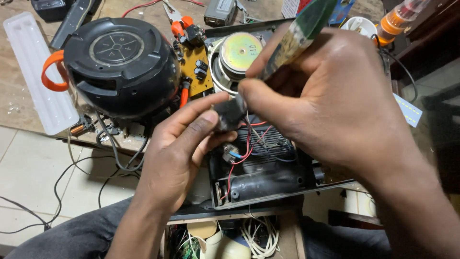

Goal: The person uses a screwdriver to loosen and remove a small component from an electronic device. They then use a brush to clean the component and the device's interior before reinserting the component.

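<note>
A small black component (230, 114) sits pinched between my hands, right above the opened black casing (268, 184) with its red and blue wires (239, 156). My left hand (179, 153) grips that component from below, thumb and forefinger closed on it. My right hand (330, 96) is closed around a worn green-handled tool (299, 33), its handle slanting up and away to the top edge, its tip down at the component where I cannot quite make it out behind my fingers. Just behind my hands, a round speaker driver (237, 55) lies with its yellowish magnet facing up, and beside it an orange-yellow circuit board (194, 67) carries dark capacitors. Left of that sits a round black speaker housing (120, 64) with an orange loop handle (50, 72). A long white plastic cover (31, 72) lies on the wooden table (14, 103), orange-handled pliers (177, 21) farther back.
</note>
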